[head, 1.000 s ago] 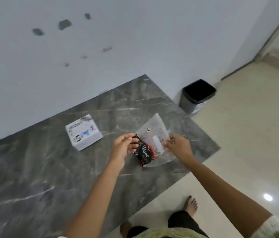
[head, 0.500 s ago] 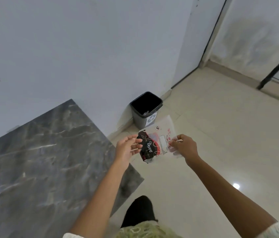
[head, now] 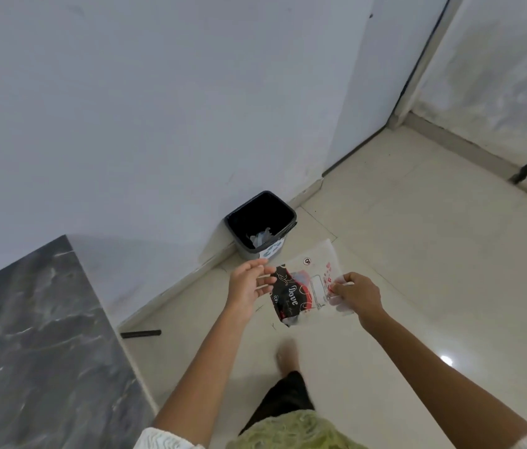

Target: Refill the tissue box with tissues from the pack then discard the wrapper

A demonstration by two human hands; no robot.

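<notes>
The empty tissue wrapper [head: 302, 288], clear plastic with a black and red printed side, hangs in the air over the floor. My right hand [head: 357, 294] pinches its right edge. My left hand [head: 247, 286] is at its left edge with fingers spread; its fingertips just reach the black part and do not grip it. The black waste bin [head: 289, 211] stands on the floor against the wall, just beyond and left of the wrapper, with some clear scrap inside. The tissue box is out of view.
The dark marble table [head: 29, 335] fills the lower left, its corner near my left forearm. A black bar [head: 140, 333] lies on the floor beside it. My foot [head: 288, 354] is on the pale tiles. A doorway frame [head: 417, 69] is at the far right.
The view has swung right, from the table to the floor and bin; the tissue box has left the frame. The wrapper came closer to the bin. My left hand's fingers have opened off the wrapper.
</notes>
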